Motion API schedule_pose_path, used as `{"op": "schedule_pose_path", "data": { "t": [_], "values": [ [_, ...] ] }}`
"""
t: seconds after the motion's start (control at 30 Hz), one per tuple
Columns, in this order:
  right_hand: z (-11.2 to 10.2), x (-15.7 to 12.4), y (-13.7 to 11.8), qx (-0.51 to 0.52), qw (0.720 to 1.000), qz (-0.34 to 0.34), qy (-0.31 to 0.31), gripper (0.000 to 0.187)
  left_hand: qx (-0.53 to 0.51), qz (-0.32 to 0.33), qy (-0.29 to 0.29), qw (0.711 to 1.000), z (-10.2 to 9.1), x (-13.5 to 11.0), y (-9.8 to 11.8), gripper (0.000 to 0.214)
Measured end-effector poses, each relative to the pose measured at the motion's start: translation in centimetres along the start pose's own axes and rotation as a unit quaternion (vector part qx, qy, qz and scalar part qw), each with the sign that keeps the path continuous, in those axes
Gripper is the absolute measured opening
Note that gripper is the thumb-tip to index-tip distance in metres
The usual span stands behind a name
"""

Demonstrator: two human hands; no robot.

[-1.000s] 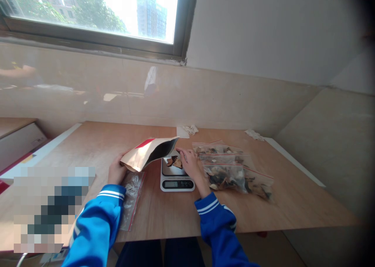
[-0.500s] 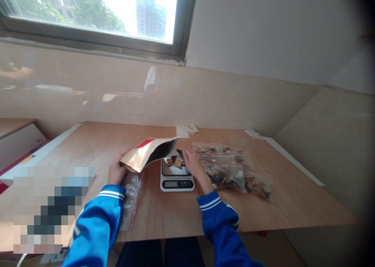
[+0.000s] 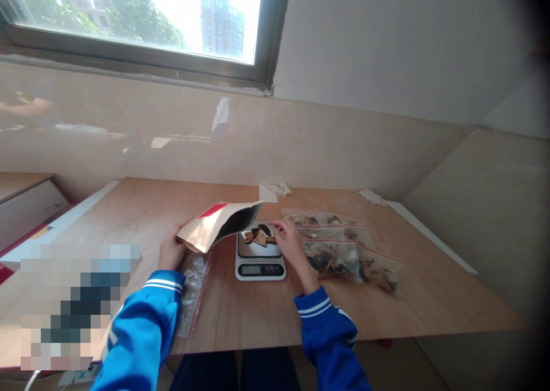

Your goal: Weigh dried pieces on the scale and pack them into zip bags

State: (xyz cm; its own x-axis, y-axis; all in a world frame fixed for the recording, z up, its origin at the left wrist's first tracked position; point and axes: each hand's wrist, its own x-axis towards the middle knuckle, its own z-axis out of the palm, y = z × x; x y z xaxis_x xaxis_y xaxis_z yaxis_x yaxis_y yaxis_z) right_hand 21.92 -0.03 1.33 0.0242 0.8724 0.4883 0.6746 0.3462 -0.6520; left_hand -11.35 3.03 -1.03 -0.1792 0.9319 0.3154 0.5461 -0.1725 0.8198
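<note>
My left hand [image 3: 171, 248] is closed around the lower end of a brown paper pouch [image 3: 201, 230] with a red patch. The pouch is tilted, its dark open mouth facing right beside a white kitchen scale [image 3: 260, 269]. Several dried brown pieces, which look like dried mushroom [image 3: 258, 237], lie on the scale's metal plate, among them a dark curved one. At the plate's right edge is my right hand [image 3: 289, 241], its fingers slightly apart and nothing visible in them. The scale's display is lit, but its digits are too small to read surely.
Several zip bags [image 3: 333, 259] of dried pieces lie right of the scale. A clear zip bag [image 3: 192, 293] is under my left forearm. Crumpled white scraps [image 3: 279, 190] and a second scrap [image 3: 373, 197] lie along the back of the wooden table [image 3: 387, 311], by the tiled wall.
My right hand has let go of a dark dried piece, which now lies on the scale plate, and has drawn back slightly to the right. The left hand and pouch stay in place.
</note>
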Motion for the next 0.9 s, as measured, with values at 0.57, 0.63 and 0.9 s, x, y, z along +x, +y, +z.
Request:
{"op": "schedule_pose_path", "data": {
  "t": [0.57,0.63,0.9],
  "values": [
    [0.9,-1.8,0.5,-0.113,0.993,-0.006,-0.03,0.02,-0.002,-0.005,-0.004,1.0,-0.1,0.1,0.1,0.052],
    [0.8,-2.0,0.5,-0.113,0.993,-0.012,-0.028,0.02,-0.007,-0.008,-0.005,1.0,0.0,0.1,0.1,0.052],
    [0.5,-2.3,-0.3,-0.116,0.993,0.003,0.004,0.015,-0.004,-0.015,-0.002,1.0,-0.1,0.1,0.4,0.052]
  ]
}}
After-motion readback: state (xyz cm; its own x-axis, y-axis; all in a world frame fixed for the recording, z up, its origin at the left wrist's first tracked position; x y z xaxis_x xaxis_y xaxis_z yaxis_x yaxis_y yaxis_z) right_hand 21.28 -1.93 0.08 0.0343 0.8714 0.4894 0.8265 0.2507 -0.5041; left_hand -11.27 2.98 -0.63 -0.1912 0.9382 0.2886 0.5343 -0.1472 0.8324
